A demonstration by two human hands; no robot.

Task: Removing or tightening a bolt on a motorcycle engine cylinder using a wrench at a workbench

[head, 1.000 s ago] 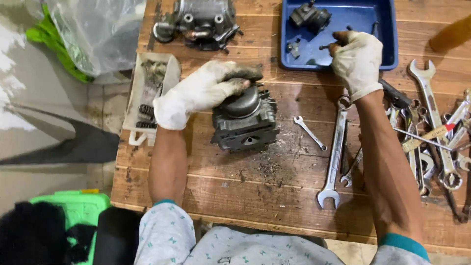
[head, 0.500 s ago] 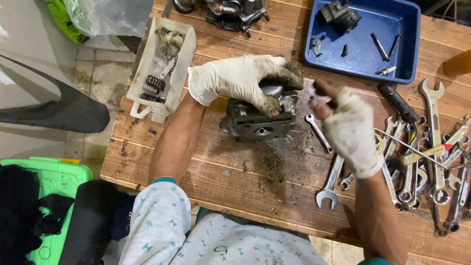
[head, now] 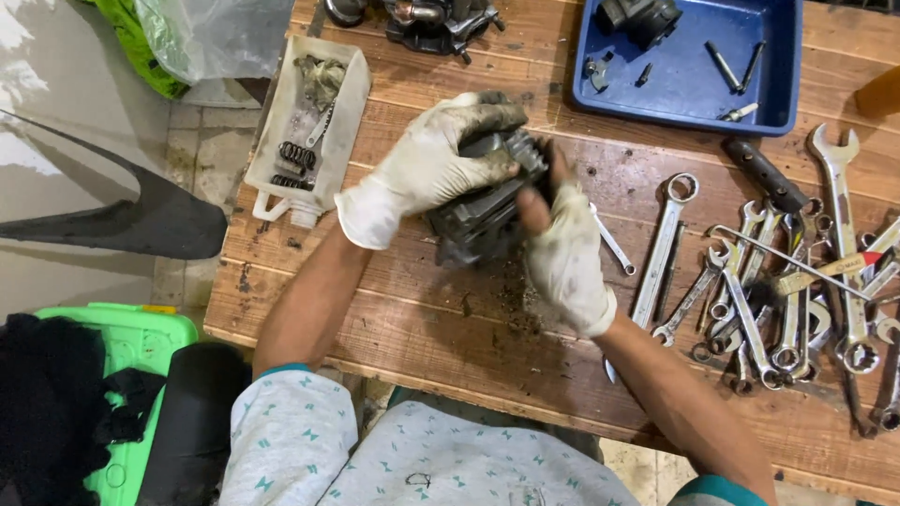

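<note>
Worn wooden planks make up the surface (head: 394, 309), stained dark and scattered with grit near its middle. At that middle a grey finned engine cylinder (head: 473, 211) is gripped between two gloved hands and appears tilted, with its long axis running from near-left to far-right. The left hand (head: 427, 169) is laid over the far, upper end, its fingers (head: 487, 117) curled down and clamped on the fins. The right hand (head: 567, 248) is pressed against the right side of the cylinder, the thumb and fingers closed on its edge; how far they wrap beneath cannot be told. The cylinder thus lies directly between the two palms, the left hand above and to the left of it, the right hand to the right and slightly nearer; neither hand is clearly closer, since both are in contact.

Just right of the right hand a small spanner (head: 611, 242) is seen flat on the planks, and beyond it a longer combination spanner (head: 661, 248). A heap of spanners (head: 797, 300) is spread further right. At the far right a blue tray (head: 689, 98) holds bolts and a dark part. At the far left a white cut-open container (head: 281, 141) holds springs and a chain. Another metal engine part (head: 427, 21) is placed at the far edge. Off the surface, to the near left, a green plastic crate (head: 141, 342) is visible.
</note>
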